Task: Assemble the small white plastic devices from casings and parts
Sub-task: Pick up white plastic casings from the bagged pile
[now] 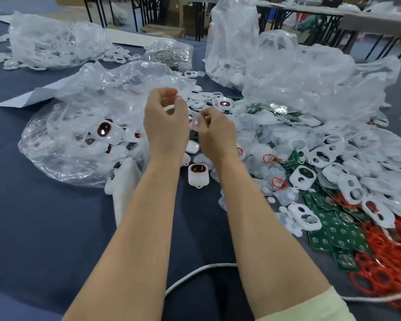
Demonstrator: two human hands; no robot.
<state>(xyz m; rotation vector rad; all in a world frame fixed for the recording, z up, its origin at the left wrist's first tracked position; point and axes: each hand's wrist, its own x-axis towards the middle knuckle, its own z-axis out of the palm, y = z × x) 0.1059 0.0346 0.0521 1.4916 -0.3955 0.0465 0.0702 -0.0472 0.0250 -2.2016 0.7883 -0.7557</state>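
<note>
Sprawling over most of the dark-clothed desk (44, 228) are crumpled clear bags. The one on the left (63, 144) holds what look like finished white devices with red-rimmed windows. A taller bag (310, 84) on the right slumps over loose stock. Below it lies a broad heap of open white casings (347, 181). Nearer the person are green circuit boards (333, 235), and nearer still a tangle of red rings (384, 262). One closed device (197, 173) lies alone on the cloth between the forearms.

The step in hand looks like fitting a part into a casing half, early in one unit's build with plenty of stock left. The next move probably calls for lining the two pieces up squarely and pressing them home without tilting, since such small plastic parts may seat crooked.

Both arms reach straight forward, hands lifted above the desk and close together over the middle of the clutter. The left hand (166, 126) is turned back-up, its fingers curled over a white piece (169, 108) that shows only as a sliver inside the curl. The right hand (218, 137) sits just beside and slightly lower, fingertips bunched in a pinch on a small pale part (196, 122). That part is too blurred to name.
</note>
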